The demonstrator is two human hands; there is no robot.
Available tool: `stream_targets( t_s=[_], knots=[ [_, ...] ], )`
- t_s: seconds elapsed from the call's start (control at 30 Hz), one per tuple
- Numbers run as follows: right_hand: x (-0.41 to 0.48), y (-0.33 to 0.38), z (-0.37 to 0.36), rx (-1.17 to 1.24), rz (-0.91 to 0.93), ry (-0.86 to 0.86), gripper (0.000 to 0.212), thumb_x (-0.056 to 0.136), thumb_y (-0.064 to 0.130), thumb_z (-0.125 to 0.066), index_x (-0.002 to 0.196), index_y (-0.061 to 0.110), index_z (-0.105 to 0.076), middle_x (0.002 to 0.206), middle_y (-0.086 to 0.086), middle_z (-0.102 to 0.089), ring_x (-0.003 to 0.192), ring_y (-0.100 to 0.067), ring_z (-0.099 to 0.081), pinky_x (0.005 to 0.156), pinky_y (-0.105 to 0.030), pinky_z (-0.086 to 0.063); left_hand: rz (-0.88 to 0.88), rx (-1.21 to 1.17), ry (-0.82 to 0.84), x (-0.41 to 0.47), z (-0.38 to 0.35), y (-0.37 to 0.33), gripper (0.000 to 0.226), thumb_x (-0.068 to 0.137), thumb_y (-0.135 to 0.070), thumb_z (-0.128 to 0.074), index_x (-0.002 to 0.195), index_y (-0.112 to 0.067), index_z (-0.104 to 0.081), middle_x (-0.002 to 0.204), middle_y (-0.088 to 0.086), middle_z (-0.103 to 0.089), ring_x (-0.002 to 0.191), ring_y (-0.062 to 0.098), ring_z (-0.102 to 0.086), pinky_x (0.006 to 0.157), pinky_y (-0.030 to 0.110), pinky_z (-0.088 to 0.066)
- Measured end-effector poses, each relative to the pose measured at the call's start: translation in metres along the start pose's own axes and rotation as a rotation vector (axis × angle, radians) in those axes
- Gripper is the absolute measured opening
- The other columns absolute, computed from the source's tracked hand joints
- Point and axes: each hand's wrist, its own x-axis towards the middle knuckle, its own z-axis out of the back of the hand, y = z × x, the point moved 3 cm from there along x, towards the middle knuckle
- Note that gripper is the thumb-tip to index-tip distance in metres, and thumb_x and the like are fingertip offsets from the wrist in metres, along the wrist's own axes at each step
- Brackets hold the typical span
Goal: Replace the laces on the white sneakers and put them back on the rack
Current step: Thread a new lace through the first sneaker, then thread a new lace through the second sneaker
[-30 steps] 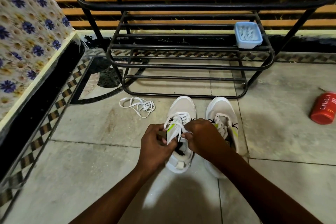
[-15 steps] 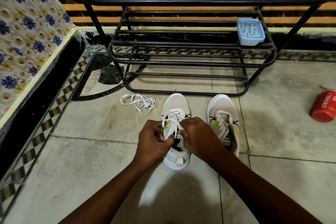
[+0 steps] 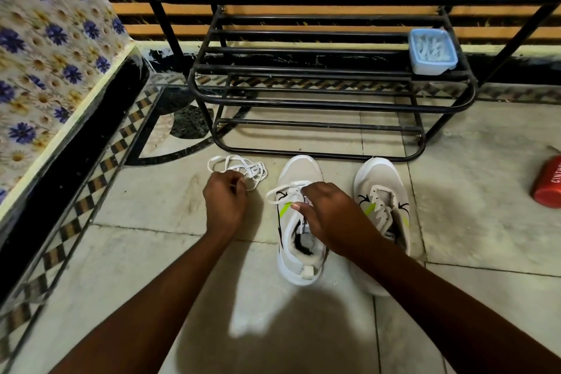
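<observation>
Two white sneakers stand side by side on the tiled floor in front of the black metal rack [image 3: 331,102]. The left sneaker [image 3: 299,173] carries a white lace through its eyelets. My right hand [image 3: 331,215] rests on its tongue and pinches that lace. The right sneaker [image 3: 382,188] has bare eyelets and no lace. A loose white lace [image 3: 239,168] lies bunched on the floor left of the shoes. My left hand [image 3: 226,202] is over its near end, fingers curled and pinching a strand.
A pale blue plastic box [image 3: 432,51] sits on the rack's middle shelf at the right. A red can [image 3: 549,184] lies on the floor at the far right. A flowered cloth [image 3: 45,48] covers a raised ledge along the left.
My left hand has left the laced sneaker and moved left to the loose lace on the floor. My right hand stays on the left sneaker.
</observation>
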Motion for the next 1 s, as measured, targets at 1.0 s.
stream_targets(
  t_s=[1.0],
  knots=[
    [0.046,0.018,0.057,0.718,-0.146,0.007,0.065,0.091,0.013,-0.065,0.148,0.03,-0.038,0.141,0.008,-0.057,0.135,-0.01,-0.049,0.106,-0.04,-0.047,-0.245,-0.486,0.344,0.008,0.059,-0.132,0.008,0.093,-0.009,-0.074,0.098,-0.002,-0.074,0.087,0.015,-0.071,0.063,0.014,-0.059,0.06,0.024,-0.049]
  ],
)
